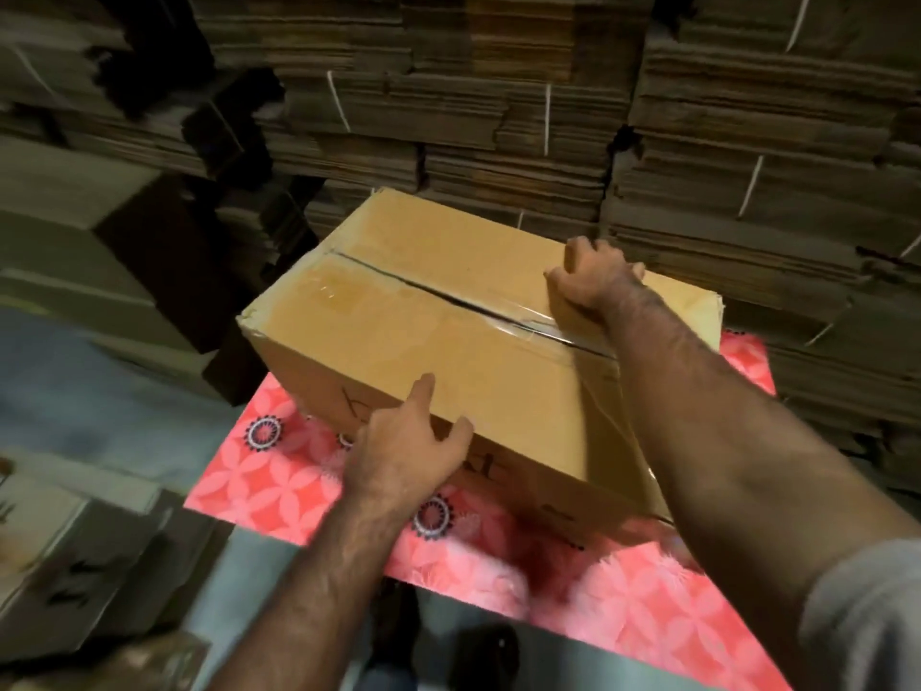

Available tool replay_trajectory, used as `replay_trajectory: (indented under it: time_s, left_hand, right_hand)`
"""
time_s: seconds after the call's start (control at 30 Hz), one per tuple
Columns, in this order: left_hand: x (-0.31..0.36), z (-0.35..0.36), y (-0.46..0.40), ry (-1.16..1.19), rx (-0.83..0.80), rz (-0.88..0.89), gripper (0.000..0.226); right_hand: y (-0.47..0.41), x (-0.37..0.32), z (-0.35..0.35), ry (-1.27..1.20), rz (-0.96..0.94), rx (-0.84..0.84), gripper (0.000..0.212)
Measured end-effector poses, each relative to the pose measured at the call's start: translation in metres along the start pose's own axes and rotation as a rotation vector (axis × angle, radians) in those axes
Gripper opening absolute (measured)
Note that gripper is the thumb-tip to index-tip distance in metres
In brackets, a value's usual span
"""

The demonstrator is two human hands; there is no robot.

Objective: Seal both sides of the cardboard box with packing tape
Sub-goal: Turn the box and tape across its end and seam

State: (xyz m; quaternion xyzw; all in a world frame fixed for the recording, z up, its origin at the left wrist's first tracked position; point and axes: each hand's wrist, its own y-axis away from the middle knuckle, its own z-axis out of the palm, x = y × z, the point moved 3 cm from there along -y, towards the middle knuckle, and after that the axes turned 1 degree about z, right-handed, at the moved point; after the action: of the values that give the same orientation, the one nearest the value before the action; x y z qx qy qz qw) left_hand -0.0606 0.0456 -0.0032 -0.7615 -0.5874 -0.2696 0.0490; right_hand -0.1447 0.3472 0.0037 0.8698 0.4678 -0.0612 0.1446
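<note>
Cardboard box (pixel 448 336): closed, resting on a table (pixel 279 481) with a pink floral cover, clear packing tape (pixel 528 319) along its top seam
Left hand (pixel 406 453): grip apart, fingers spread against the box's near side, thumb at the top edge
Right hand (pixel 590 284): grip curled, pressing on the taped seam near the far right end
Background: bundled flat cardboard stacks (pixel 498 92)

- A brown box (pixel 448 331) sat on a pink cloth (pixel 279 471).
- Left hand (pixel 408 441) touched its near side.
- Right hand (pixel 593 281) pressed on top.
</note>
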Motion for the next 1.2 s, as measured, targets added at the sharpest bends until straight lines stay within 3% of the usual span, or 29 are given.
replay_trajectory:
  time_s: [0.13,0.23,0.37,0.53,0.63,0.87,1.03,1.2]
  left_hand:
    - [0.013,0.024,0.020,0.556,-0.299,-0.214,0.109]
    - [0.021,0.032,0.014,0.820,-0.270,-0.283,0.127]
    - [0.013,0.031,-0.008,0.751,-0.083,-0.299,0.113]
    - [-0.003,0.012,-0.061,0.477,0.053,-0.171,0.101]
    - [-0.011,-0.001,-0.093,0.330,0.014,-0.029,0.103]
    - [-0.018,-0.029,-0.153,0.154,-0.037,0.337,0.080]
    - [-0.031,-0.033,-0.163,0.167,-0.050,0.445,0.074]
    - [-0.075,-0.017,-0.104,0.274,-0.092,0.495,0.075]
  right_hand:
    - [0.001,0.000,-0.004,-0.002,-0.017,0.050,0.067]
    - [0.007,0.006,-0.004,0.040,0.013,0.035,0.074]
    - [0.024,0.030,-0.001,0.014,0.080,0.006,0.072]
    - [0.066,0.054,0.008,-0.070,0.164,0.021,0.072]
    - [0.096,0.052,0.013,-0.163,0.201,0.057,0.070]
    - [0.150,0.037,0.030,-0.388,0.260,0.176,0.066]
    - [0.184,0.024,0.044,-0.398,0.214,0.155,0.065]
    - [0.241,0.019,0.077,-0.366,0.387,0.192,0.084]
